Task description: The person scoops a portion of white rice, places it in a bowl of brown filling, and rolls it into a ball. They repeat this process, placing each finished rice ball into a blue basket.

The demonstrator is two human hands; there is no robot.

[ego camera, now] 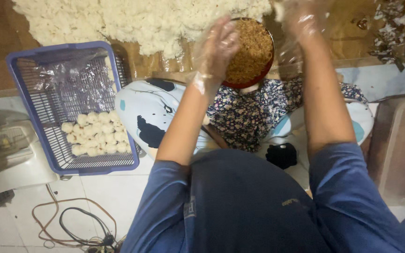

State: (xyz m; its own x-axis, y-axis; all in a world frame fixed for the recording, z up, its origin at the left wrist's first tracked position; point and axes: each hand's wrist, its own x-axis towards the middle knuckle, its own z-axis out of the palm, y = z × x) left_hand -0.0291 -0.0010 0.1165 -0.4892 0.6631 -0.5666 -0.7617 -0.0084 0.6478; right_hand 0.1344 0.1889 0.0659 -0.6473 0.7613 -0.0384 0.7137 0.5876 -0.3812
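My left hand (pixel 215 51), in a clear plastic glove, hovers with fingers apart at the left rim of a red bowl (pixel 247 83) filled with brown shredded filling (pixel 249 49). My right hand (pixel 301 18), also gloved, is raised beyond the bowl's right side near the edge of a big heap of white sticky rice (pixel 137 18); it looks blurred, and whether it holds rice I cannot tell. A blue plastic basket (pixel 22 61) on the left holds several white rice balls (pixel 97 133).
I sit on the floor with patterned trousers (pixel 155 112) under the bowl. A white scale (pixel 10 150) stands at the far left, cables (pixel 76 225) lie on the tiles, and a brown container (pixel 404 140) is at the right.
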